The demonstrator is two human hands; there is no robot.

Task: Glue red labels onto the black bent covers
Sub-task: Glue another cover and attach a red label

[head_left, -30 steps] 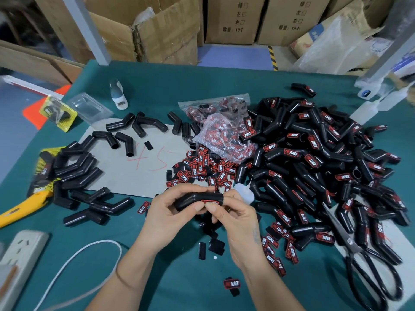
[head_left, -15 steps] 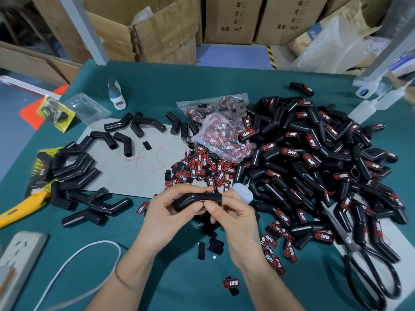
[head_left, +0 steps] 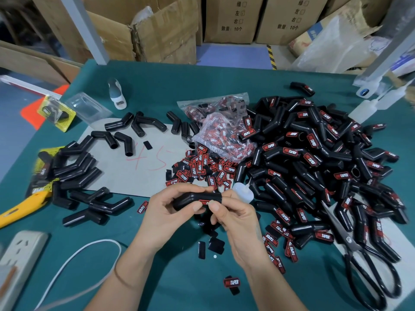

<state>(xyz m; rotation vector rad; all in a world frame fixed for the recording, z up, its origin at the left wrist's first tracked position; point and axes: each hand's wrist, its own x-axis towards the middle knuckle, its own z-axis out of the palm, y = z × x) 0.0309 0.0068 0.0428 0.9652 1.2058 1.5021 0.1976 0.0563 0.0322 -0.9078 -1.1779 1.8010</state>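
My left hand (head_left: 167, 213) grips a black bent cover (head_left: 197, 198) just above the green table, near its front middle. My right hand (head_left: 233, 218) pinches the cover's right end, thumb pressing a red label (head_left: 204, 202) onto it. A small white glue bottle (head_left: 243, 193) is tucked behind my right hand. Loose red labels (head_left: 202, 167) lie in a heap beyond the hands. A large pile of labelled covers (head_left: 314, 158) fills the right side. Plain black covers (head_left: 74, 169) lie on the left.
Black scissors (head_left: 368, 265) lie at the front right. A yellow knife (head_left: 18, 209), a white power strip (head_left: 20, 254) and its cable (head_left: 74, 261) sit at the front left. A clear bag of labels (head_left: 222, 131) lies mid-table. Cardboard boxes (head_left: 166, 32) stand behind.
Both hands hold the same cover in almost the same spot. The view has shifted slightly.
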